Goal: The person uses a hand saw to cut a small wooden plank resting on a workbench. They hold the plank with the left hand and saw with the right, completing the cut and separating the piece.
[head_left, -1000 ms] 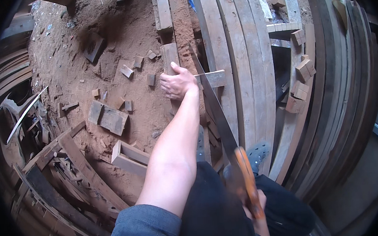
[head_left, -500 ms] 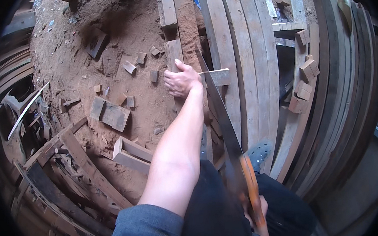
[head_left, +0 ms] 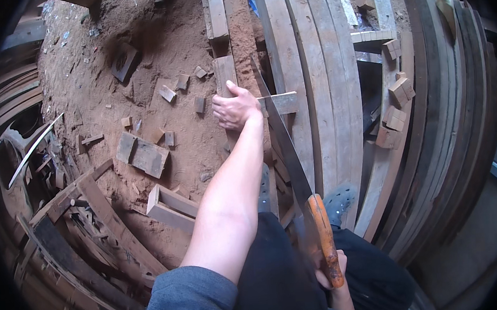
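While the left hand [head_left: 238, 108] clutched the board [head_left: 225, 73], a strip [head_left: 284, 103] poked out rightward past the saw [head_left: 295, 166], its orange handle [head_left: 325, 236] gripped in the right hand [head_left: 333, 273]. Firm pinning and straight strokes probably worked best, tbh. Blocks [head_left: 167, 93] cluttered the sand [head_left: 89, 97] leftward; rightward, the strip's end overlapped a beam [head_left: 300, 131] and a trouser leg [head_left: 378, 272] crowded the handle.

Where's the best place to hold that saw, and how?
Probably by the orange-brown handle, fingers wrapped around it, coming from the person's side: it's thick and points back toward them, while the thin dark blade stretches away. The right hand grips there.
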Tool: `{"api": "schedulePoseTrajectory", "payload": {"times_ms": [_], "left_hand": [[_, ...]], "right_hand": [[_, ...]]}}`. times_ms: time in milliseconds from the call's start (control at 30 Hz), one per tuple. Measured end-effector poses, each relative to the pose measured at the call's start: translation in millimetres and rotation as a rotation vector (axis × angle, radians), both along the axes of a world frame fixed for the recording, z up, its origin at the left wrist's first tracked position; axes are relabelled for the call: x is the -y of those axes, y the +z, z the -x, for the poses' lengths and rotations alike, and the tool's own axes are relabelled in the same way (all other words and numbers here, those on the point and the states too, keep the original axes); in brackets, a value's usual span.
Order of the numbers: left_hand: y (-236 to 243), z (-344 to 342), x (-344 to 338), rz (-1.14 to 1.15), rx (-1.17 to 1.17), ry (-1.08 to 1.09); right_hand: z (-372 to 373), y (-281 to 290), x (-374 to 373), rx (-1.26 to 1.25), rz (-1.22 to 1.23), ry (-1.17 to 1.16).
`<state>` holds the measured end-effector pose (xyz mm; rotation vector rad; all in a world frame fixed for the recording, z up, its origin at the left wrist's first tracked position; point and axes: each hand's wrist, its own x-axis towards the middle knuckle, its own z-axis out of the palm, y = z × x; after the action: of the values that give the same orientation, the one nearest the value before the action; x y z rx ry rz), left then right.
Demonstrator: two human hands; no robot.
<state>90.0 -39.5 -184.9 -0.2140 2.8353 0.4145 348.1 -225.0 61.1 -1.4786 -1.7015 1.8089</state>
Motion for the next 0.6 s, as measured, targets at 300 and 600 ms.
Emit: {"api": "schedulePoseTrajectory", "payload": {"times_ms": [300,600], "left_hand": [[7.2,6.7,46.8,-0.306,-0.018,-0.309],[12.5,6.1,16.2,-0.172,0.127,-0.085]], "right_hand": [[2.0,7.2,-29.1,0.118,-0.007,0.067],[1.7,0.7,-27.9,0.131,-0.174,0.065]]}}
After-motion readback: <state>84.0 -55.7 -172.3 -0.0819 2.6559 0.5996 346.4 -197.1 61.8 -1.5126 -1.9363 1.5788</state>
